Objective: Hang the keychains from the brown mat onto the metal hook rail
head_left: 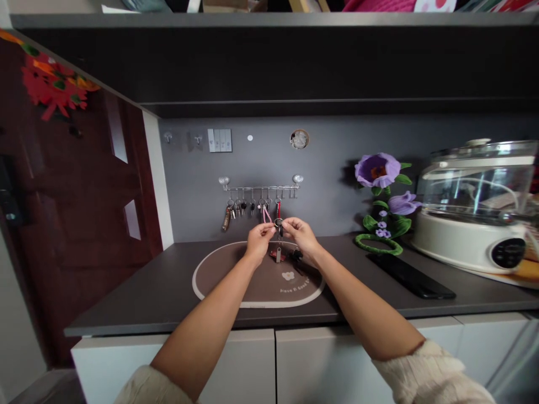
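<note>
Both hands meet in front of the wall, above an oval brown mat (227, 278). My left hand (260, 240) pinches the left side of a metal key ring (278, 223), and my right hand (301, 235) pinches its right side. A small metal tag (278, 255) dangles from the ring on a short chain. Just behind, a hook rail (263, 188) is fixed to the wall, with several bunches of keys (238, 209) and a pink strap (265, 214) hanging from it. Under my right hand, dark keys (297, 254) and something red lie on the mat, partly hidden.
On the right of the counter (147, 292) stand purple craft flowers (378, 170), a black phone-like slab (410, 275) and a white steamer-like appliance (463, 235). A dark shelf (269, 67) overhangs the counter. At the left is a dark red door (101, 224).
</note>
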Available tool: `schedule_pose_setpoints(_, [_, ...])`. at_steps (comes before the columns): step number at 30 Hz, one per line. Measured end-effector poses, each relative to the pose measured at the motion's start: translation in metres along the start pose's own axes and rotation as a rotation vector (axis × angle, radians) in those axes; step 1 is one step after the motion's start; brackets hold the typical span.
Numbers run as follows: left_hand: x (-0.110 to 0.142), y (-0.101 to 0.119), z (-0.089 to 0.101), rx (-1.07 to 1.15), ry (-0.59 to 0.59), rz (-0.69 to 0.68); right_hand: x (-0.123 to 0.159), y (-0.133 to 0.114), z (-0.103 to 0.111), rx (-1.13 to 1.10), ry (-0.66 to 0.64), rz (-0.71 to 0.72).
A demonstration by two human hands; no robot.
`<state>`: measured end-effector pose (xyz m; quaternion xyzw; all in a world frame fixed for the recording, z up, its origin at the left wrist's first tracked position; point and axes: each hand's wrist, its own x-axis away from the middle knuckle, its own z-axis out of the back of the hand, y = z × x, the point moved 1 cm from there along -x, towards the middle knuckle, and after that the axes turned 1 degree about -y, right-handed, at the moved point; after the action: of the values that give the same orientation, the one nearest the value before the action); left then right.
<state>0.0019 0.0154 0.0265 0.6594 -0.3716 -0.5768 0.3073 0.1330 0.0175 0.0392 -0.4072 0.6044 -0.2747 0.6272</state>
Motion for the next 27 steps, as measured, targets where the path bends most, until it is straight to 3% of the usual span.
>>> schedule_pose_setpoints(13, [-0.006,-0.017,0.005,-0.222,0.057,-0.082,-0.035,-0.019,0.011,-0.099,0.158,-0.089])
schedule_pose_setpoints(18, [-0.005,-0.019,0.006,-0.372,0.042,-0.140,-0.058,-0.024,0.011,-0.160,0.268,-0.140])
schedule_pose_setpoints(27, [-0.003,-0.020,0.007,-0.552,-0.010,-0.194,-0.091,-0.018,0.007,-0.210,0.325,-0.196])
